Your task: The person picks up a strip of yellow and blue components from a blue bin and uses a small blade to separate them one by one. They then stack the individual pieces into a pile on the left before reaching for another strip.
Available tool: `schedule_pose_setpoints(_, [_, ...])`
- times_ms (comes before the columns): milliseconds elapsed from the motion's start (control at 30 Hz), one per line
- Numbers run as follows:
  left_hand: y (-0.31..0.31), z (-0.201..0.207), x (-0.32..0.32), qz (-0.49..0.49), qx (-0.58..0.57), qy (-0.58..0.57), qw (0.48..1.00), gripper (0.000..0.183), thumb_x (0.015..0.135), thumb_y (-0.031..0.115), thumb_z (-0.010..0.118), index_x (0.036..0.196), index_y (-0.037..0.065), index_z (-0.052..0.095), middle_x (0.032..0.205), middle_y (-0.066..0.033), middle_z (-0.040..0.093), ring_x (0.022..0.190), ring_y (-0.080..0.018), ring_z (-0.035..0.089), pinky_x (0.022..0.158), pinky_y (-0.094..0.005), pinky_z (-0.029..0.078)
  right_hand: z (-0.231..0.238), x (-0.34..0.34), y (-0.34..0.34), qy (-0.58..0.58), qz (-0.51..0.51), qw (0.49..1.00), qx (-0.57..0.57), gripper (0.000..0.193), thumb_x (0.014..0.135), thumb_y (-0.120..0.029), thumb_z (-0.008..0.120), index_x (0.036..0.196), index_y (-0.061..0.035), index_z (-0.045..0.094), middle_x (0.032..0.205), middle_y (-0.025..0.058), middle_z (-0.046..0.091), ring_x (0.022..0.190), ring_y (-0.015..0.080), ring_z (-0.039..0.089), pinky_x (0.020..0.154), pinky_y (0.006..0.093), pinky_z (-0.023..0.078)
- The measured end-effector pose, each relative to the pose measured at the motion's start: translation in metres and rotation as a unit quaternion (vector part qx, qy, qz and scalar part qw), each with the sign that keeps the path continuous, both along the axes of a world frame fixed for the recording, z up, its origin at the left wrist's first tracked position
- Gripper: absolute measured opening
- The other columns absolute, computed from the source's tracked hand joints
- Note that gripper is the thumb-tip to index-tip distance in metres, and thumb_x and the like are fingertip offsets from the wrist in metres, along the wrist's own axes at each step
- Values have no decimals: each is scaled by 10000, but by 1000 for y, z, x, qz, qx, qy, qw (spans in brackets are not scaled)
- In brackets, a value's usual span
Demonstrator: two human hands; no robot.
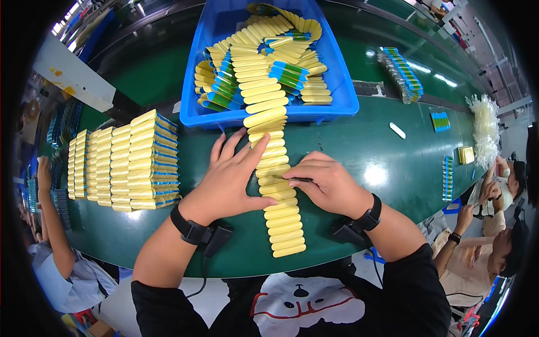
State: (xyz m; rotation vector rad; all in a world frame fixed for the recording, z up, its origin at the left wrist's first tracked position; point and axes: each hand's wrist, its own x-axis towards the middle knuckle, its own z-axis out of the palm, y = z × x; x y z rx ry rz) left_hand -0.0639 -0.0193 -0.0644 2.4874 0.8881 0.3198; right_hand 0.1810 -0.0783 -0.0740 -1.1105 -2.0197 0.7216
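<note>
A long joined strip of yellow round-ended packets (pixel 283 220) runs from a blue bin down across the green table toward me. My left hand (pixel 233 177) lies spread beside it, with its thumb and fingertips on the strip's left edge. In my right hand (pixel 325 182) a thin dark pointed tool (pixel 296 180) is pinched between thumb and fingers. Its tip rests at the strip, around the middle of the stretch on the table. What kind of tool it is, I cannot make out. Each wrist wears a black strap with a small box.
The blue bin (pixel 352 106) holds more folded strips, yellow, blue and green. Stacked yellow packets (pixel 126 163) stand at left. On the right lie a white oval piece (pixel 397 131), packet bundles (pixel 401 76) and a heap of clear plastic bags (pixel 484 129). Other people sit at both sides.
</note>
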Motion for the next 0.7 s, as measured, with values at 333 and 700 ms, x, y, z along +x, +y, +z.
schedule_pose_setpoints(333, [0, 0, 2, -2, -6, 19, 1000, 1194, 668, 461, 873, 1604, 95, 228, 1505, -205, 471, 1451, -450, 283, 1216, -567, 108, 3, 4, -2, -6, -9, 1000, -10, 173, 855, -46, 724, 1028, -34, 710, 912, 96, 719, 851, 293, 643, 798, 389, 515])
schedule_pose_setpoints(700, [0, 3, 5, 6, 2, 22, 1000, 1189, 662, 453, 879, 1602, 98, 244, 1491, -200, 488, 1447, -457, 283, 1219, -554, 115, 7, 6, -3, -2, -19, 999, -29, 147, 876, -42, 698, 1023, -28, 694, 940, 103, 714, 885, 308, 637, 822, 394, 510])
